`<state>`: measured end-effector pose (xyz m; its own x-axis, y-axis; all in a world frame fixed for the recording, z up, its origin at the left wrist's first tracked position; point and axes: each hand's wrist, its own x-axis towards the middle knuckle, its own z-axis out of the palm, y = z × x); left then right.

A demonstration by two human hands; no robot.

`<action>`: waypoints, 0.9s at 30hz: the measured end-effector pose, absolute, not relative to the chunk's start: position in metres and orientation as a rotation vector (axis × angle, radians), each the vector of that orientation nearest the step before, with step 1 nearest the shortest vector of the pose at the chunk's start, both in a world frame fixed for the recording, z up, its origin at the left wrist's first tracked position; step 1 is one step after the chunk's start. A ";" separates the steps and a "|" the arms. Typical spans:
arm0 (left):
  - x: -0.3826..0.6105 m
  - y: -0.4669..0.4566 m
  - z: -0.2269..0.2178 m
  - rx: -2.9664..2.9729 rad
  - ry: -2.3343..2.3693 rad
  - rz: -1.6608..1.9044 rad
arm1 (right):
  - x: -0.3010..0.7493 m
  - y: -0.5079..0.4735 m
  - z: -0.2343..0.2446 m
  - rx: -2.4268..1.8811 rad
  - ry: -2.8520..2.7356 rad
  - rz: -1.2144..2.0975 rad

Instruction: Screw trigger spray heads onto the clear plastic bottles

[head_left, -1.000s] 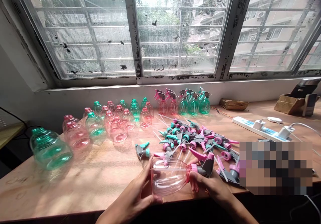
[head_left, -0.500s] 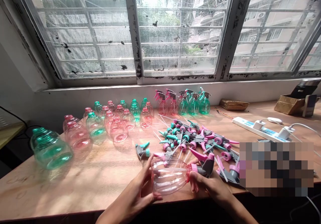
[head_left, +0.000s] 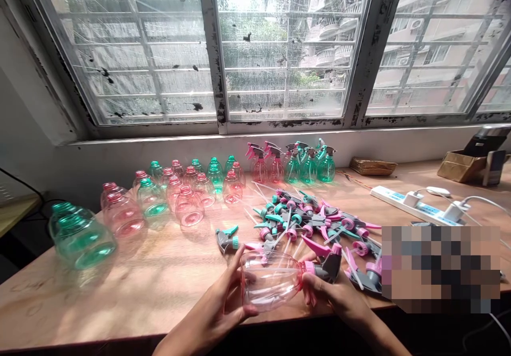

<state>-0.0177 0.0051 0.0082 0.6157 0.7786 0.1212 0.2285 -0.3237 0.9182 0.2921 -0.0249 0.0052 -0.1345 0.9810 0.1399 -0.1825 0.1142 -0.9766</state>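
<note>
A clear pink spray bottle [head_left: 271, 281] lies sideways in the air above the table's front edge, held between both hands. Its pink-and-grey trigger sprayer [head_left: 325, 260] sits on the neck and points right. My left hand [head_left: 229, 297] wraps the bottle's base, thumb below and fingers behind. With thumb and fingers, my right hand [head_left: 325, 292] grips around the pink collar at the neck; some of its fingers are hidden. Just behind the bottle lies a heap of loose trigger sprayers [head_left: 307, 215] in pink, teal and grey. A single teal-and-grey sprayer [head_left: 227, 239] rests near my left fingertips.
Pink and green bottles without tops [head_left: 189, 207] stand on the left of the wooden table [head_left: 159, 281]. Several bottles with sprayers [head_left: 307, 167] stand by the wall. A power strip [head_left: 419, 207] with white plugs, a flat brown package [head_left: 373, 166] and a cardboard box [head_left: 459, 167] are at right.
The pink bottle has turned slightly in my hands, its reflections shifting. Both hands keep nearly the same place and grip.
</note>
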 end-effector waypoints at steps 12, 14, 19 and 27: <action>-0.017 0.001 0.015 1.826 0.763 0.692 | 0.294 -0.026 0.008 -0.960 -1.272 1.285; -0.018 0.001 0.014 1.843 0.780 0.697 | 0.294 -0.026 0.008 -0.954 -1.280 1.289; -0.019 0.001 0.015 1.828 0.751 0.685 | 0.292 -0.026 0.010 -0.926 -1.252 1.288; -0.017 0.001 0.018 1.933 0.847 0.662 | 0.292 -0.027 0.011 -0.938 -1.253 1.296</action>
